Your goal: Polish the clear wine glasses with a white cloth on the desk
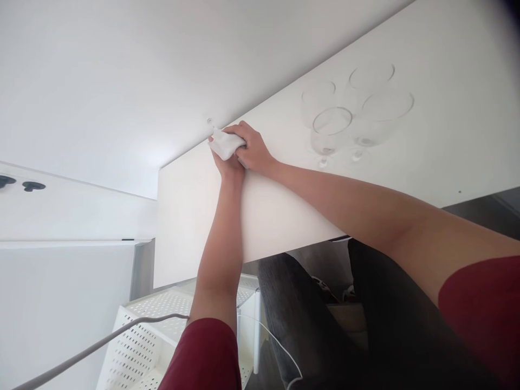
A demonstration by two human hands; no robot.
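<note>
Both my hands meet near the back edge of the white table, around a crumpled white cloth (226, 144). My left hand (228, 165) is under and behind the cloth, its fingers partly hidden and curled around it. From the right, my right hand (255, 150) closes its fingers on the cloth's edge. A small, clear, shiny piece (210, 122) shows just beyond the cloth; I cannot tell whether it belongs to something held inside. To the right of my hands stand several clear stemmed glasses, one of them the near glass (330, 132), close together on the tabletop.
The white table (190, 216) runs along a pale wall (122, 70). Below its front edge are a white perforated metal cart (136, 346), a grey cable (101, 341) and a thin white cord (280, 344). Dark knobs (33, 186) sit at the far left.
</note>
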